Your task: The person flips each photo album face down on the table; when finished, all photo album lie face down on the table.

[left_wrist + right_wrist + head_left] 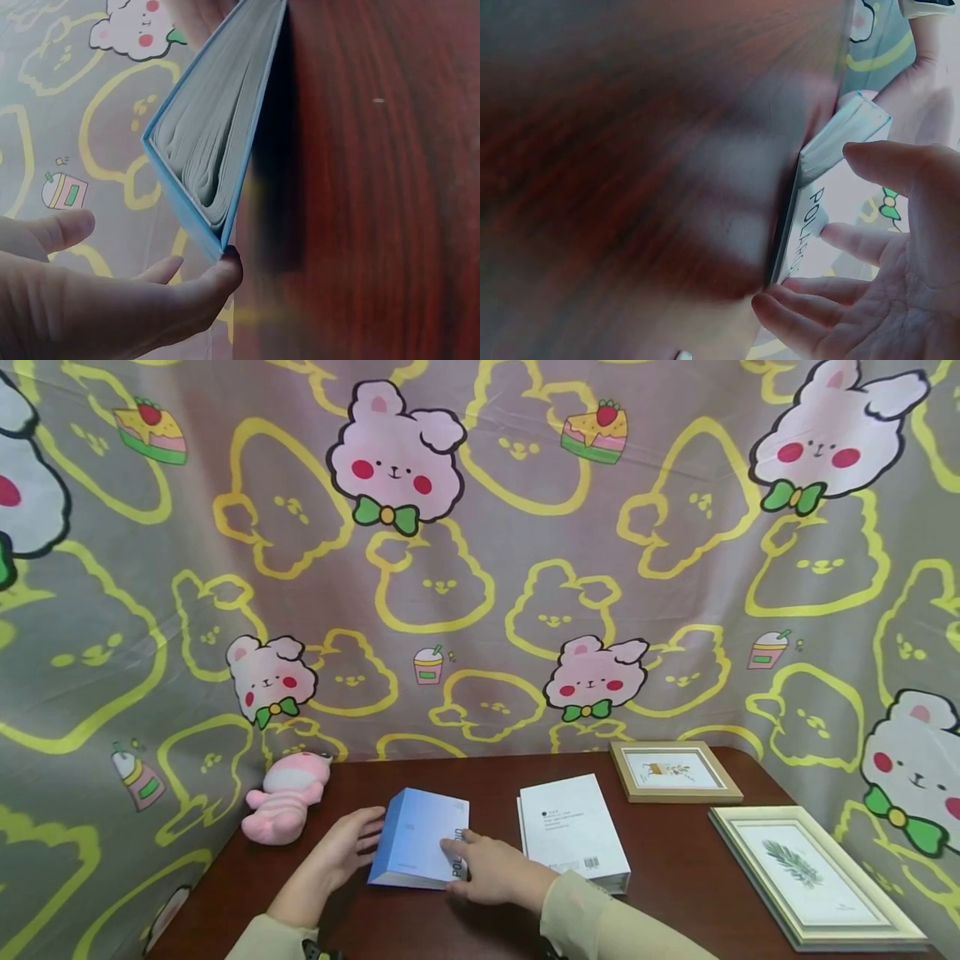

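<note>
A thick blue book (416, 831) with dark lettering along its right side lies on the table in the head view. At its left side is my left hand (335, 853), fingers stretched out. In the left wrist view a fingertip of that hand touches the corner of the blue book (217, 112), whose page edges show slightly fanned. My right hand (498, 870) lies at the book's right edge, its fingers on the cover. In the right wrist view, the loosely spread fingers of the right hand (922, 247) reach the lettered side, and the thumb stays apart from them.
Right of the blue book lies a white book (573, 822). A pink plush toy (285, 802) sits at the back left. Two picture frames, a smaller one (626, 772) and a larger one (750, 860), lie on the right of the dark wooden table (495, 768). A patterned curtain (495, 543) hangs behind.
</note>
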`<action>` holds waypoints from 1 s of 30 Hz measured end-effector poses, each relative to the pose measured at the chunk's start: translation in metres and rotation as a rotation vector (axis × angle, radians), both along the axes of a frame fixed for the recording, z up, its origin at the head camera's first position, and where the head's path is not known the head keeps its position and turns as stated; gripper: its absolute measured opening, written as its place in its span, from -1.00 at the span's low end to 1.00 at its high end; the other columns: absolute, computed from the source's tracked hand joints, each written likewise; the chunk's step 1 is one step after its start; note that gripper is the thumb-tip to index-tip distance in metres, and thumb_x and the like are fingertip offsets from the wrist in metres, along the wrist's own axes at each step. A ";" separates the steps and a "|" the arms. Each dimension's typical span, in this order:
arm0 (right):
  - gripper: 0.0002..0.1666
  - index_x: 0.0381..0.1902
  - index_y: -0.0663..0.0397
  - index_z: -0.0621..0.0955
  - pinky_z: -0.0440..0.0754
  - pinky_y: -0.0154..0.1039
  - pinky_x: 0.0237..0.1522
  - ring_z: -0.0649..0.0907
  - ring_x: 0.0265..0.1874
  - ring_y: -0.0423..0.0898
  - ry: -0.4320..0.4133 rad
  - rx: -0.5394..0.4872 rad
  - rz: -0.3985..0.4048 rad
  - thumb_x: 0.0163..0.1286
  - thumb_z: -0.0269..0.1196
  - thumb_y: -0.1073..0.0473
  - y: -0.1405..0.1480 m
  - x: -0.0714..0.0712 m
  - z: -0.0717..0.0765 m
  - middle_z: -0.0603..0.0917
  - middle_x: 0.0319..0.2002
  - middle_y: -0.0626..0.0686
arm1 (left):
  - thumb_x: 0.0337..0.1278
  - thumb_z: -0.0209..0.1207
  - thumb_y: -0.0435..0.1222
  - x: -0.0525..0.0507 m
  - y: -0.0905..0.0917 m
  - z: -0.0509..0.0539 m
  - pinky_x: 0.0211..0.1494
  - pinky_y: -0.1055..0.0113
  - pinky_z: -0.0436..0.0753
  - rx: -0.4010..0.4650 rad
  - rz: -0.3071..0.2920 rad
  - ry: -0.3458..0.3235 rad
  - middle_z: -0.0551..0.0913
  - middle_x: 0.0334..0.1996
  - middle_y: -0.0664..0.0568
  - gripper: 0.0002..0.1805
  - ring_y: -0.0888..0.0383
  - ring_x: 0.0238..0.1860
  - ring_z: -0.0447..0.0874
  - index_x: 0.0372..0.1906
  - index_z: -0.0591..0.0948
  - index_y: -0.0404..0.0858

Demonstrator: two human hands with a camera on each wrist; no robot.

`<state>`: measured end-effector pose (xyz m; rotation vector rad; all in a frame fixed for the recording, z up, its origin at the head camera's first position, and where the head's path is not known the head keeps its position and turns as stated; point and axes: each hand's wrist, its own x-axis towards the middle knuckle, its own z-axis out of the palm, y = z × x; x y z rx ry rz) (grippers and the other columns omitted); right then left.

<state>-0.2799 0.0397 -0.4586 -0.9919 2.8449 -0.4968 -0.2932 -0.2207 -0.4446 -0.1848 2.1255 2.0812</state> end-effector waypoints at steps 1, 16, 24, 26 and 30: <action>-0.23 0.47 -0.24 0.47 0.60 -0.05 0.13 0.62 0.20 0.06 0.002 0.000 -0.001 0.35 0.33 -0.23 0.000 0.000 0.000 0.48 0.39 0.21 | 0.57 -0.06 -0.13 0.000 -0.001 0.001 0.33 -0.27 0.32 0.024 0.000 -0.009 0.25 0.37 -0.55 -0.36 -0.40 0.36 0.26 0.44 0.22 -0.55; -0.23 0.43 -0.20 0.49 0.68 -0.11 -0.11 0.66 0.06 -0.09 0.143 0.002 -0.014 0.32 0.35 -0.24 -0.015 0.005 0.001 0.61 0.22 0.06 | 0.58 -0.17 -0.13 0.000 -0.007 0.007 0.23 -0.12 0.39 0.198 0.008 -0.053 0.14 0.45 -0.52 -0.32 -0.38 0.43 0.14 0.54 0.09 -0.50; -0.24 0.45 -0.13 0.47 0.69 -0.12 -0.10 0.66 0.06 -0.09 0.221 -0.032 0.032 0.37 0.32 -0.22 -0.037 0.009 0.015 0.61 0.22 0.07 | 0.55 -0.20 -0.14 0.002 -0.007 0.017 0.21 -0.09 0.41 0.233 -0.031 -0.045 0.11 0.48 -0.50 -0.31 -0.36 0.44 0.13 0.56 0.05 -0.48; -0.23 0.47 -0.11 0.46 0.68 -0.09 -0.06 0.66 0.10 -0.03 0.227 -0.039 0.032 0.39 0.31 -0.21 -0.043 0.010 0.018 0.58 0.26 0.12 | 0.55 -0.20 -0.14 0.002 -0.006 0.019 0.19 -0.08 0.42 0.240 -0.036 -0.043 0.12 0.47 -0.50 -0.31 -0.35 0.43 0.15 0.55 0.05 -0.48; -0.22 0.51 -0.13 0.41 0.67 -0.03 0.00 0.62 0.19 0.06 0.221 -0.057 0.011 0.42 0.28 -0.24 -0.053 0.012 0.023 0.51 0.34 0.18 | 0.57 -0.19 -0.14 0.004 -0.004 0.025 0.21 -0.09 0.40 0.271 -0.047 -0.040 0.11 0.48 -0.49 -0.32 -0.34 0.43 0.15 0.56 0.06 -0.47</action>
